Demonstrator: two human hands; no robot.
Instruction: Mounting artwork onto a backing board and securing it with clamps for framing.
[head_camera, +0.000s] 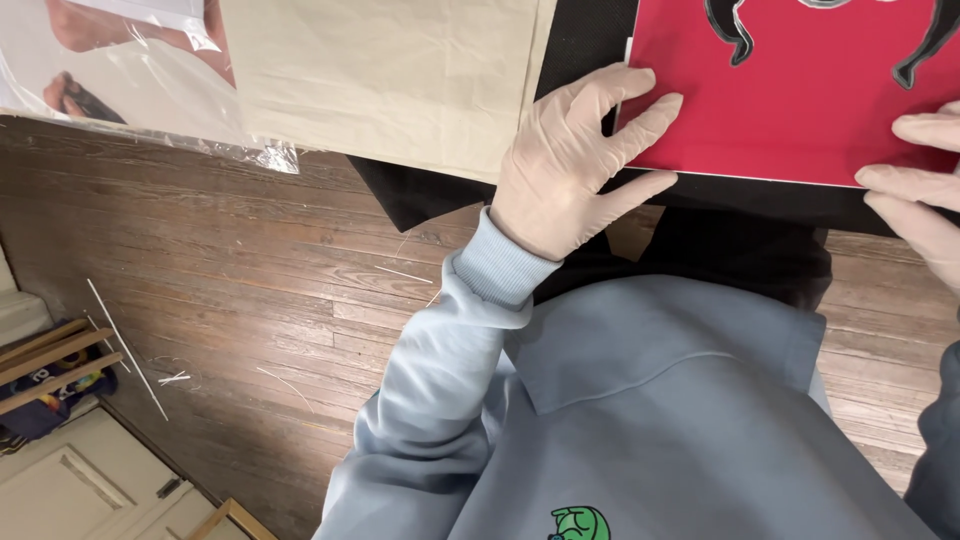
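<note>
The left hand, gloved, lies flat with fingers spread, its fingertips pressing the lower left corner of a red sheet; it grips nothing; the right hand, also gloved and cut off by the frame edge, rests extended fingers on the sheet's lower right edge; the red sheet lies on a black board between the hands; left of the left hand a clear plastic sleeve holds printed pictures, hard to make out; beige cloth lies beside it.

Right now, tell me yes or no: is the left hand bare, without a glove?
No, the left hand wears a pale glove and lies flat, fingers spread, on the corner of the red sheet.
</note>
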